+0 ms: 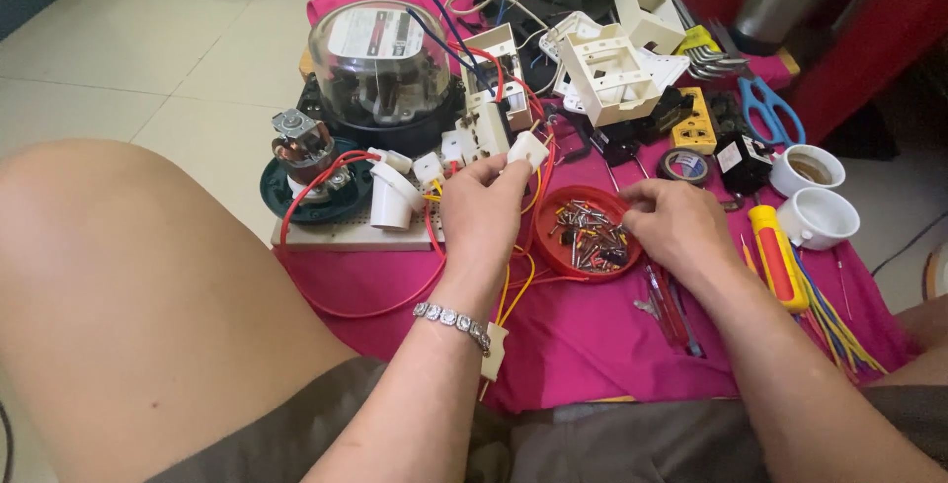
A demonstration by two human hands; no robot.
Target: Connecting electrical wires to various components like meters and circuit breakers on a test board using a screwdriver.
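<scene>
My left hand (pixel 482 208), with a silver bracelet at the wrist, pinches a small white plastic connector block (pixel 528 148) with red and yellow wires running from it. My right hand (pixel 676 224) rests over the right rim of a shallow red dish (pixel 549 246) full of several small screws, fingers curled down into it. Whether a screw is pinched I cannot tell. A perforated white board (pixel 341 233) to the left carries white sockets, a white lamp holder (pixel 392 199) and a looping red wire (pixel 360 310).
A glass-domed meter (pixel 380 63) stands behind the board. A small motor sits on a dark green base (pixel 304 162). On the pink cloth (pixel 592 330) lie cream switch boxes (pixel 614 73), blue scissors (pixel 770 113), a yellow screwdriver (pixel 777 256), tape roll (pixel 683 165), two white cups (pixel 812 197). My bare knee (pixel 128 295) fills the left.
</scene>
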